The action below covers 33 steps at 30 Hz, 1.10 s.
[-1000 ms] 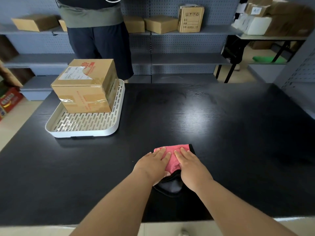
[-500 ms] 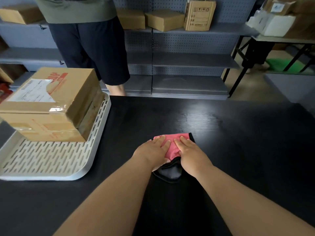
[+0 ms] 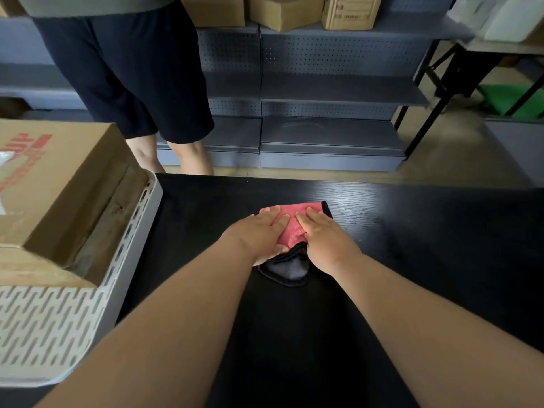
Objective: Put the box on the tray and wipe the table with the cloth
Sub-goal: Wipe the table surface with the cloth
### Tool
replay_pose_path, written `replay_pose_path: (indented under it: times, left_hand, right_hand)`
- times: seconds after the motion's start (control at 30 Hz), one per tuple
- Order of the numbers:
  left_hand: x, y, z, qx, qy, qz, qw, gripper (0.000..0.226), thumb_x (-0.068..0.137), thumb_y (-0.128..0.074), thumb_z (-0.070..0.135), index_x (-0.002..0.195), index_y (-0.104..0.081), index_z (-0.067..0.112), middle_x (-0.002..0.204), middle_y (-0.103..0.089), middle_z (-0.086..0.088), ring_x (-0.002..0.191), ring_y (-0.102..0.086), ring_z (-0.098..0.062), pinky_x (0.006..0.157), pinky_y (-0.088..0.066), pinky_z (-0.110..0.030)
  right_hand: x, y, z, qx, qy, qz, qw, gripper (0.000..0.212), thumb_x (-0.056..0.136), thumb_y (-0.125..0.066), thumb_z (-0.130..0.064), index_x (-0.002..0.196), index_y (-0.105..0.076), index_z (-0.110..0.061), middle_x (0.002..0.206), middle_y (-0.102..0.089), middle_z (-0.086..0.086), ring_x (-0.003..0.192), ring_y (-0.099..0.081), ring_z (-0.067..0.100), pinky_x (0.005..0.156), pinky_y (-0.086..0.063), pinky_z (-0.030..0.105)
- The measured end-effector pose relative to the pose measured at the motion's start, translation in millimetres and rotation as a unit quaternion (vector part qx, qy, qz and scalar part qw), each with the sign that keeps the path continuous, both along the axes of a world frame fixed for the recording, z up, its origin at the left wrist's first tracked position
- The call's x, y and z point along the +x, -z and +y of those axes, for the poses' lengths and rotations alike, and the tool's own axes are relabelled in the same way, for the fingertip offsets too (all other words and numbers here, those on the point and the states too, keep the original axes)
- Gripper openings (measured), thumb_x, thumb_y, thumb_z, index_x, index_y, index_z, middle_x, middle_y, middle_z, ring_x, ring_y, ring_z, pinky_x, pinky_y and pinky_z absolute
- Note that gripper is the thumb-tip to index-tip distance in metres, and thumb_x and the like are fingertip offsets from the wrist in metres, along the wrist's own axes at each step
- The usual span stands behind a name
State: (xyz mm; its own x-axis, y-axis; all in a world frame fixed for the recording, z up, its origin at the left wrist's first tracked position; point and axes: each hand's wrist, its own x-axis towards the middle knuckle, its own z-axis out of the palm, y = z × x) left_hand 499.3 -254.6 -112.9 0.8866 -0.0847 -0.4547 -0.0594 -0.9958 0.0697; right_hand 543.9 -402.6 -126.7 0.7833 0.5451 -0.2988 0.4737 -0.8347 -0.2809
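A pink cloth (image 3: 290, 228) with a dark underside lies on the black table (image 3: 426, 245), near its far edge. My left hand (image 3: 256, 235) and my right hand (image 3: 323, 240) press flat on the cloth side by side, fingers straight. A brown cardboard box (image 3: 61, 184) with red print stands on the white slotted tray (image 3: 59, 319) at the left of the table.
A person in dark shorts (image 3: 129, 69) stands just beyond the table's far edge. Grey shelving (image 3: 332, 92) with cardboard boxes (image 3: 282, 10) runs along the back. A folding table's black legs (image 3: 426, 98) stand at the right.
Both hands have pushed the cloth away from me toward the table's far edge. The view has moved forward, so the box and tray now sit closer at the left.
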Motion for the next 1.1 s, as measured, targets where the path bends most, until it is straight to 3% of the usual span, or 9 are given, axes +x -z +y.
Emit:
replay_pose_path:
  times: [0.6,1.1]
  left_hand:
    - [9.9,-4.5,-1.5,0.007,-0.035,0.019,0.999,0.069,0.100,-0.034,0.043,0.152,0.006,0.019,0.160,0.013,-0.004,0.149,0.003,-0.020,0.120,-0.008,-0.036]
    - [-115.5,-5.3,-16.2,-0.001,-0.006,0.012,1.000,0.068,0.100,-0.034,0.041,0.152,0.005,0.019,0.160,0.012,-0.004,0.149,0.000,-0.021,0.119,-0.008,-0.035]
  right_hand:
    - [9.3,-3.2,6.9,0.006,0.015,0.014,1.000,0.063,0.097,-0.031,-0.003,0.151,-0.006,-0.023,0.161,0.000,-0.002,0.148,0.000,0.017,0.119,-0.004,0.029]
    - [-121.8,-2.3,-11.4,-0.006,0.042,0.015,0.999,0.066,0.096,-0.035,-0.004,0.151,-0.004,-0.024,0.161,0.001,-0.002,0.148,0.000,0.018,0.122,-0.012,0.037]
